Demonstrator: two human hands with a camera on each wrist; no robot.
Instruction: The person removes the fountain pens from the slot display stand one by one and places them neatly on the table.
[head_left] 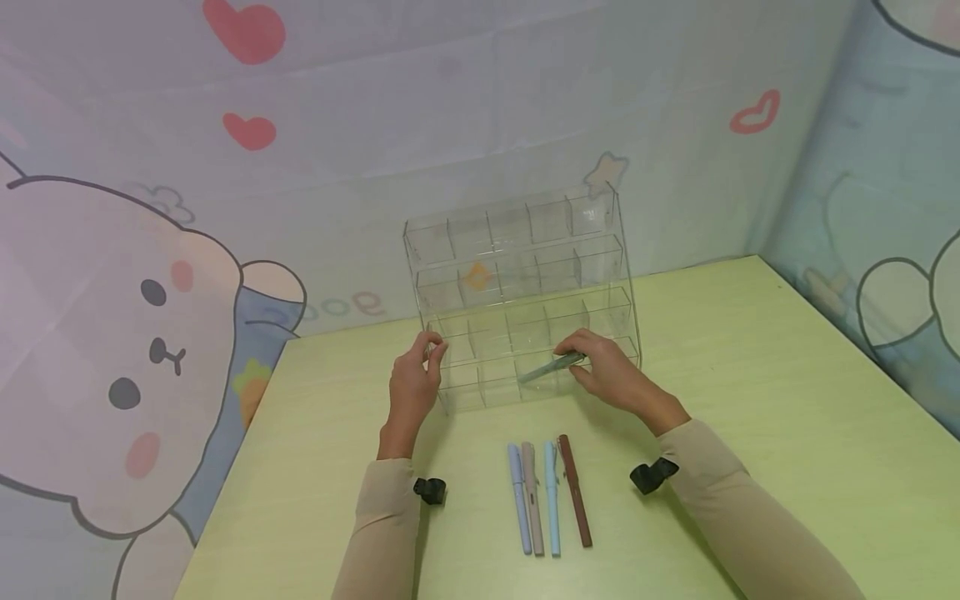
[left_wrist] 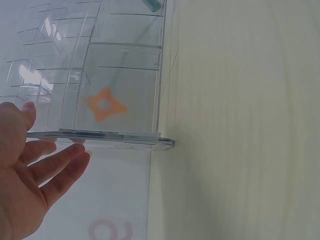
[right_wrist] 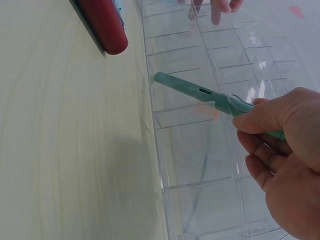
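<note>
A clear acrylic rack (head_left: 495, 371) with stepped rows of compartments stands upright near the wall. At its left side is my left hand (head_left: 415, 379); in the left wrist view the thumb lies on one side of the side panel (left_wrist: 100, 135) and the fingers on the other, holding the edge. My right hand (head_left: 606, 371) pinches a green pen (right_wrist: 187, 87) between thumb and fingers. The pen slants down to the left, its far end at the lowest row, near a divider in the middle. Whether that end touches the rack I cannot tell.
On the table (head_left: 322, 500) in front of the rack lie a lavender pen (head_left: 519, 500), a greyish-pink pen (head_left: 532, 500), a light blue pen (head_left: 552, 500) and a dark red pen (head_left: 575, 492). A printed cloth wall (head_left: 337, 167) rises close behind the rack.
</note>
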